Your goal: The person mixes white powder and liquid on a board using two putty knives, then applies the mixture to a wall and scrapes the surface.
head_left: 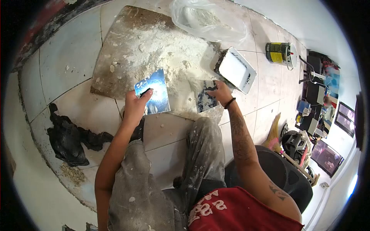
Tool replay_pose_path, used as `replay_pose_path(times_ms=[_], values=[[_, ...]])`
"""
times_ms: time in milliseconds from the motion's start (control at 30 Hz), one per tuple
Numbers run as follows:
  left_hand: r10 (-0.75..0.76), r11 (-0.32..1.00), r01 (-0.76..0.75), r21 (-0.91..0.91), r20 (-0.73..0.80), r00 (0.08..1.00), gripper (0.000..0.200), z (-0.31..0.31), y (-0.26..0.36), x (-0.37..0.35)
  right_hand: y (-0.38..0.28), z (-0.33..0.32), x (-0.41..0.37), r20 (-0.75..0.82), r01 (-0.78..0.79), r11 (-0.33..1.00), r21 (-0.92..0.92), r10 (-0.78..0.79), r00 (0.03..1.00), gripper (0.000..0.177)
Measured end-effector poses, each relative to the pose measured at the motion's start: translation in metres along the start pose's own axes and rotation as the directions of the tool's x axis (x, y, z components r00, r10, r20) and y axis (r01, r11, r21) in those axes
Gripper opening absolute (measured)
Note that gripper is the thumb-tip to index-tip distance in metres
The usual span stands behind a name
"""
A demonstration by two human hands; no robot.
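White powder (175,57) lies spread on the board (106,73) before us, probably to keep most of it off the tiles (165,133). Our left hand (137,106) grips a shiny metal blade (160,94) at its near side; our right hand (222,93) clasps a smeared blade (203,101) by one side, likely leaving its far edges free. Beside the board, the white tray (238,71) sits conveniently near our right hand, below a clear bag (239,34).

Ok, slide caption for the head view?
Left hand holds a shiny plate, right hand a smeared plate, at a board strewn with white powder.
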State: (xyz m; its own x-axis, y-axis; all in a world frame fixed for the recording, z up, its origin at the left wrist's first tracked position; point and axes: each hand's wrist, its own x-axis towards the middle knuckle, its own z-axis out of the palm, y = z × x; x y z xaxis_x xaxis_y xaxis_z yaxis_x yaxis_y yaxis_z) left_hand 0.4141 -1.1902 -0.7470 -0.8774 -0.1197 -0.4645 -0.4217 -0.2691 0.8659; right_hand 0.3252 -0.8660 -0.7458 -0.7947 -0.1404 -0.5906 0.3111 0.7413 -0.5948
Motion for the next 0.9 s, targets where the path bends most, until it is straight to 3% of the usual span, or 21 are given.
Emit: replay_pose_path(times_ms=[67, 200, 300, 400, 500, 533, 633, 667, 700, 767, 800, 833, 900], values=[[-0.005, 1.0, 0.005, 0.009, 0.002, 1.0, 0.014, -0.005, -0.006, -0.004, 0.025, 0.007, 0.006, -0.031, -0.023, 0.998, 0.058, 0.024, 0.999, 0.025], [-0.04, 0.998, 0.041, 0.038, -0.025, 0.999, 0.012, -0.013, -0.021, -0.01, -0.001, 0.005, -0.018, -0.201, 0.031, 0.897, -0.44, -0.132, 0.971, 0.037], [-0.102, 0.994, 0.103, 0.039, -0.03, 0.994, 0.012, -0.013, -0.024, -0.012, -0.01, 0.001, -0.027, -0.21, -0.007, 0.935, -0.355, -0.072, 0.975, 0.043], [-0.117, 0.992, 0.118, 0.051, -0.014, 0.993, 0.011, -0.009, -0.021, -0.01, 0.001, -0.004, -0.033, -0.333, 0.114, 0.962, -0.25, -0.196, 0.922, 0.047], [-0.131, 0.991, 0.131, -0.003, -0.011, 0.991, 0.011, -0.008, -0.013, -0.006, -0.002, -0.018, -0.033, -0.174, 0.032, 0.999, -0.016, -0.034, 0.984, 0.049], [-0.146, 0.989, 0.146, -0.034, -0.008, 0.989, 0.011, -0.006, -0.01, -0.007, -0.014, -0.016, -0.035, -0.191, 0.051, 0.998, 0.031, -0.044, 0.981, 0.046], [-0.201, 0.969, 0.2, -0.143, 0.003, 0.98, 0.011, -0.004, -0.004, -0.001, -0.005, -0.018, -0.029, -0.164, 0.087, 0.979, -0.185, -0.118, 0.979, 0.043], [-0.156, 0.97, 0.157, -0.183, 0.018, 0.988, 0.012, -0.005, -0.005, 0.001, -0.009, -0.014, -0.031, -0.179, 0.131, 0.987, 0.093, -0.113, 0.977, 0.042], [-0.207, 0.934, 0.213, -0.286, 0.051, 0.977, 0.013, -0.007, -0.005, 0.002, -0.013, -0.016, -0.037, -0.164, 0.069, 0.968, 0.243, -0.029, 0.986, 0.037], [-0.273, 0.827, 0.297, -0.477, 0.121, 0.954, 0.016, -0.005, 0.007, 0.005, -0.036, -0.013, -0.049, -0.085, 0.103, 0.858, 0.503, -0.07, 0.994, 0.032], [-0.33, 0.767, 0.367, -0.526, 0.167, 0.929, 0.019, -0.002, 0.015, 0.005, -0.05, -0.014, -0.056, -0.044, 0.09, 0.837, 0.539, -0.079, 0.996, 0.034], [-0.331, 0.713, 0.399, -0.577, 0.225, 0.917, 0.019, 0.001, 0.02, 0.006, -0.045, -0.007, -0.055, -0.037, 0.103, 0.674, 0.731, -0.112, 0.993, 0.039], [-0.336, 0.701, 0.415, -0.58, 0.244, 0.91, 0.018, 0.009, 0.026, 0.006, -0.088, 0.001, -0.071, -0.086, 0.126, 0.489, 0.863, -0.103, 0.991, 0.041]])
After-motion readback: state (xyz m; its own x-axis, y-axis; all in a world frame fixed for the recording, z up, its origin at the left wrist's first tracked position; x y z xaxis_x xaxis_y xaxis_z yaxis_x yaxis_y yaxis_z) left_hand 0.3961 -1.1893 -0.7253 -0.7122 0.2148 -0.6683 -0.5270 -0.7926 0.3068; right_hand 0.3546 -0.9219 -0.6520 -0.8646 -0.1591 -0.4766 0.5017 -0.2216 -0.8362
